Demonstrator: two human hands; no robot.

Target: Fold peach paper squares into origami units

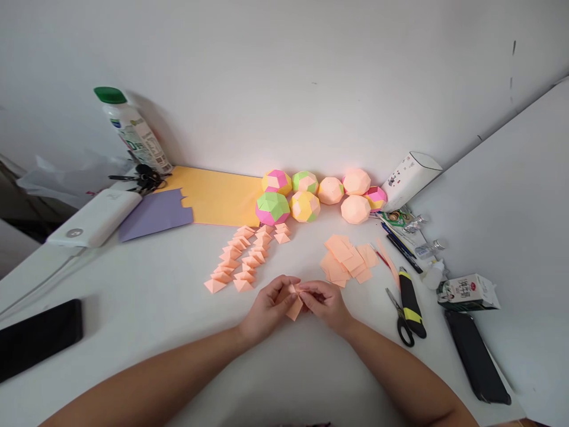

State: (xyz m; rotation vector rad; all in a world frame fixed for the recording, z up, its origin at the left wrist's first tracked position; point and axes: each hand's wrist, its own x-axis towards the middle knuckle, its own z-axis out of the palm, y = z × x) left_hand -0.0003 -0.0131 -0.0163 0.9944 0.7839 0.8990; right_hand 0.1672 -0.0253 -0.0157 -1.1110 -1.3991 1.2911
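Between both hands (269, 307) (329, 304), pinched peach paper (294, 310).

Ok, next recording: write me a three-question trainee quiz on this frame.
1. What do the left hand and right hand hold between them?
2. True or false: the scissors lie beside the black-and-yellow tool.
3. Which colour is the cap of the bottle?
A) red
B) green
C) blue

Key: 1. A piece of peach paper. 2. True. 3. B.
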